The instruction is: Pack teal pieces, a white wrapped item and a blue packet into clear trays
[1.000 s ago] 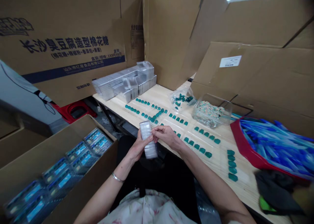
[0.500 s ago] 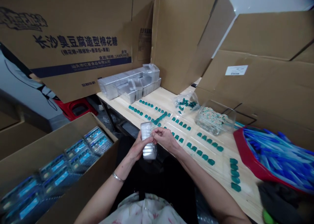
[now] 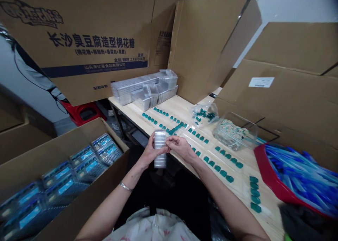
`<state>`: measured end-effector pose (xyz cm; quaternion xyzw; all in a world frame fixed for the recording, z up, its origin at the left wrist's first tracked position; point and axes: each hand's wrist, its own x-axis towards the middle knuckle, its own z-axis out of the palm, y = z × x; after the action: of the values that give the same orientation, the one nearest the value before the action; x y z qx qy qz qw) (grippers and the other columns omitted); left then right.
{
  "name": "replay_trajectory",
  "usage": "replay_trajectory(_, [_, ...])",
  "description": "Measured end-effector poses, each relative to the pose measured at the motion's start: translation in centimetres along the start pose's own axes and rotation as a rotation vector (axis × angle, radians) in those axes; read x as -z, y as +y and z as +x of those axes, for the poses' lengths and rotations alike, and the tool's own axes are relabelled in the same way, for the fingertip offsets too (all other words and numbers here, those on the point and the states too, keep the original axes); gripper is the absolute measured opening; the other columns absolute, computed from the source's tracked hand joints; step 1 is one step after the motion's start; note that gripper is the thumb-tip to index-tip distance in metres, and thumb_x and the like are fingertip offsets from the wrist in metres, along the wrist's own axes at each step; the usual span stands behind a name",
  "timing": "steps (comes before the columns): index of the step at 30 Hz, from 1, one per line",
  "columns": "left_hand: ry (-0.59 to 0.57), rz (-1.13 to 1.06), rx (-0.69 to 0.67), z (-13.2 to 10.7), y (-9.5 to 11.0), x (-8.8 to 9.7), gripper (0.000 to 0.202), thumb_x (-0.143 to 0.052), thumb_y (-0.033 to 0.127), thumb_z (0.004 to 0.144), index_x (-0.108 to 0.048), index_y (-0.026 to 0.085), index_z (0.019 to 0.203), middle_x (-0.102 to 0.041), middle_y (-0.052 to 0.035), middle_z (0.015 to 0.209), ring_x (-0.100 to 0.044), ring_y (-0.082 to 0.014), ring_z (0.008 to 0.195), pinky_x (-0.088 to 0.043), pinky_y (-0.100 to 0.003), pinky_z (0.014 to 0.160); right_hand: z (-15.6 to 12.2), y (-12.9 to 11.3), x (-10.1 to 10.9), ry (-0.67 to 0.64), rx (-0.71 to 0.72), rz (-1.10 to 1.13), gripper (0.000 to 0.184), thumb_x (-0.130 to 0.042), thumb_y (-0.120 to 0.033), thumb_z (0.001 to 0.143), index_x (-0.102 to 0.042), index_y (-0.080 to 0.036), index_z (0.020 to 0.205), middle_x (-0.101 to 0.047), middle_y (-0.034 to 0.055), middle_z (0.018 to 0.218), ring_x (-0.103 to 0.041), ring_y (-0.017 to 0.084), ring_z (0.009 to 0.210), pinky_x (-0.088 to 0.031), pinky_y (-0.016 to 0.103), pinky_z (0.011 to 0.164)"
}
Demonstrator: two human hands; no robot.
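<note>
- Left hand (image 3: 150, 153): fingers curled round one side of the stack, gripping it firmly; silver bracelet (image 3: 125, 186) on the wrist.
- Right hand (image 3: 180, 148): thumb and fingers closed in a pinch against the stack's edge; whether it holds anything is hidden.
- Stack of clear plastic trays (image 3: 160, 148): ribbed, glossy, narrow; held upright above the lap, no longer leaning as it did.
- Teal glossy pieces (image 3: 223, 173): small, blocky, laid in rows on a pale wooden table (image 3: 264, 213).
- Clear plastic bag (image 3: 205, 113): crumpled, holding loose teal pieces.
- Clear plastic tub (image 3: 235, 132): holds mixed pale pieces.
- Red tray (image 3: 261, 170): holds blue tubes.
- Cardboard box (image 3: 79, 202): open, packed with blue-labelled packs (image 3: 82, 167).
</note>
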<state>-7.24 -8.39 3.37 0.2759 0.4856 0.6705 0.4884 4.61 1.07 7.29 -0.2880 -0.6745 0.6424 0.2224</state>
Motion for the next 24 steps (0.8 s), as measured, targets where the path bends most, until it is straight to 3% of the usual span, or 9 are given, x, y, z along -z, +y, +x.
replay_trajectory(3, [-0.015, 0.085, 0.014, 0.1, 0.2, 0.4, 0.093, -0.079, 0.025, 0.056, -0.031, 0.023, 0.137, -0.059, -0.0094, 0.112, -0.059, -0.0215, 0.097, -0.041, -0.039, 0.091, 0.1, -0.1, 0.3, -0.028, -0.013, 0.002, 0.019, -0.065, -0.033, 0.067, -0.06, -0.016, 0.071, -0.061, -0.0031, 0.057, -0.059, 0.011, 0.052, -0.05, 0.025, 0.057])
replay_trajectory(8, [0.002, 0.125, 0.063, 0.3, -1.0, 1.0, 0.093, -0.078, 0.027, 0.058, -0.03, 0.021, 0.137, -0.057, -0.0106, 0.114, -0.059, -0.0206, 0.095, -0.042, -0.039, 0.09, 0.6, 1.5, -0.5, 0.061, -0.026, -0.012, 0.014, -0.062, -0.029, 0.066, -0.058, -0.015, 0.063, -0.059, -0.0034, 0.055, -0.055, 0.01, 0.048, -0.047, 0.022, 0.052])
replay_trajectory(15, [0.033, 0.002, 0.078, 0.7, -1.8, 2.7, 0.072, -0.077, 0.025, 0.061, -0.045, 0.017, 0.125, -0.063, -0.0093, 0.104, -0.06, -0.0211, 0.092, -0.044, -0.037, 0.087, 0.7, 2.8, -1.2, 0.166, -0.037, 0.019, 0.011, -0.06, -0.026, 0.067, -0.059, -0.015, 0.064, -0.06, -0.0018, 0.051, -0.056, 0.012, 0.046, -0.048, 0.025, 0.052])
replay_trajectory(20, [0.103, -0.188, 0.153, 0.7, -1.1, 4.7, 0.054, -0.072, 0.028, 0.067, -0.051, 0.017, 0.116, -0.066, -0.0075, 0.097, -0.063, -0.0194, 0.082, -0.048, -0.037, 0.081, 0.5, 1.7, 1.8, 0.19, 0.009, 0.14, 0.017, -0.064, -0.032, 0.068, -0.061, -0.015, 0.069, -0.062, -0.0001, 0.059, -0.057, 0.011, 0.051, -0.049, 0.024, 0.055])
replay_trajectory(24, [0.117, -0.285, 0.203, 0.5, -0.4, 5.0, 0.052, -0.07, 0.031, 0.07, -0.052, 0.019, 0.117, -0.068, -0.0064, 0.092, -0.065, -0.0196, 0.08, -0.05, -0.038, 0.081, 3.6, -1.0, 5.6, 0.263, 0.15, 0.225, 0.017, -0.066, -0.032, 0.067, -0.061, -0.015, 0.068, -0.062, 0.0002, 0.066, -0.058, 0.009, 0.055, -0.051, 0.022, 0.058])
